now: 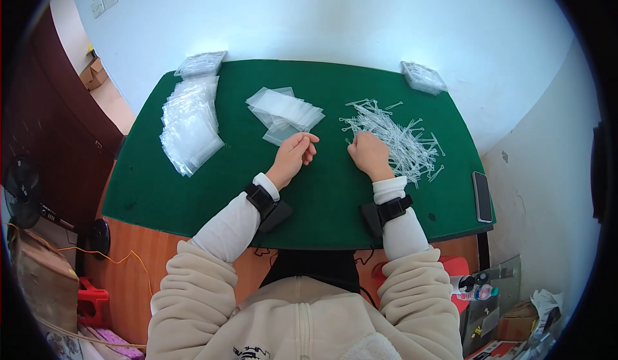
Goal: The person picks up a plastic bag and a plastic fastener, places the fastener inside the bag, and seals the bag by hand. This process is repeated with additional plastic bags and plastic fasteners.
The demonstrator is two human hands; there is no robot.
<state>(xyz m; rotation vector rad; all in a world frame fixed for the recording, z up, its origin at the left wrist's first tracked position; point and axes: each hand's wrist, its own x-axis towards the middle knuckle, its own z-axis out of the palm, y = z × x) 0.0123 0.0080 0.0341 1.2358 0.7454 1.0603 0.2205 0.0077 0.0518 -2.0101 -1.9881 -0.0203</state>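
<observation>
My left hand (293,156) is loosely closed above the green table, just in front of a loose stack of clear plastic bags (283,109). Whatever its fingers may hold is too small or too transparent to see. At the left edge of a heap of thin clear plastic sticks with small looped ends (402,141) is my right hand (371,156). Its fingers are curled in, their tips mostly hidden behind the hand, and I cannot make out what is between them. The two hands are a short way apart.
A long fanned row of clear bags (190,125) lies at the left, with a packed bundle (201,64) behind it. Another bundle (423,77) sits at the back right. A phone (481,196) rests by the right edge of the green table (241,186). A wall stands behind.
</observation>
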